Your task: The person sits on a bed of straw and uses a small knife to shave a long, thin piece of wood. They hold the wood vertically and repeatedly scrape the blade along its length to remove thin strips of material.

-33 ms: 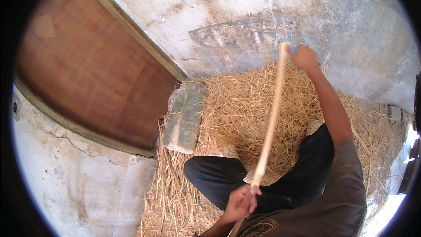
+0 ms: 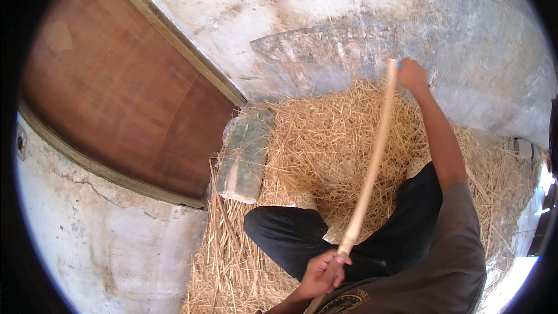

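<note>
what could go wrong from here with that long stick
The left hand grips the stick bare, so a splinter might catch the skin.

The right hand is at the far end with a blue item, too blurred to identify; if it is sharp, a slip might cut.

The stick slants up over the straw toward the wall, so a careless swing could perhaps knock the tip or knuckles against it.

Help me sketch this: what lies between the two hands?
In the head view, a long pale stick spans from left hand to right hand, with straw behind it.
</note>
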`<action>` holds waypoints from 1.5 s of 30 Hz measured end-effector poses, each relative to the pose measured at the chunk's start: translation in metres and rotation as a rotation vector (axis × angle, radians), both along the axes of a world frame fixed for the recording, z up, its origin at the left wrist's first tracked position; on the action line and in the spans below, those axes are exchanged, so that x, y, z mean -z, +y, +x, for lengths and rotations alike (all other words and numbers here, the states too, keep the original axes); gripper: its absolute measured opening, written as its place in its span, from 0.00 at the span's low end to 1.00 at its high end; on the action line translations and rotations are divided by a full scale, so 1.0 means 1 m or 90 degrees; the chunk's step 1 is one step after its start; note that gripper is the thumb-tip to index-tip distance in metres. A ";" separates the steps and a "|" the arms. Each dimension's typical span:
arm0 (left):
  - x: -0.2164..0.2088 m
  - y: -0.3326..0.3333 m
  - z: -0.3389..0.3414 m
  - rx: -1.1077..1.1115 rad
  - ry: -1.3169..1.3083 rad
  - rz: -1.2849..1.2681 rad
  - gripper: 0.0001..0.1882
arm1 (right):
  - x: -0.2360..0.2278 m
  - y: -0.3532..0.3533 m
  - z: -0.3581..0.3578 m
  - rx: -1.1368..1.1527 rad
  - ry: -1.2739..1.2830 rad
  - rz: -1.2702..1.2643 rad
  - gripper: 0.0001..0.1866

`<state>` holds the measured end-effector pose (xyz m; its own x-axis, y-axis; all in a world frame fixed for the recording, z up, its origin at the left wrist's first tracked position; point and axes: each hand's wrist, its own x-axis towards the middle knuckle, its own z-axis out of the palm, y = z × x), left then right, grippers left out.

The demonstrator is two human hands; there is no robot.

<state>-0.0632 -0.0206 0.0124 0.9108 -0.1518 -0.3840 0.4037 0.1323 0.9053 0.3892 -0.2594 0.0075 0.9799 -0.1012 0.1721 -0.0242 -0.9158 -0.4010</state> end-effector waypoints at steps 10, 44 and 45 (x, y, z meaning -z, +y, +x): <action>-0.002 0.011 0.043 -0.146 -0.047 -0.017 0.17 | -0.003 0.049 -0.117 -0.427 -0.089 0.130 0.38; -0.002 0.004 -0.022 0.075 0.014 -0.071 0.17 | 0.033 -0.021 0.014 -0.042 -0.092 0.143 0.42; -0.007 0.000 -0.032 0.082 -0.013 -0.027 0.17 | 0.044 -0.033 0.022 0.013 -0.072 0.202 0.43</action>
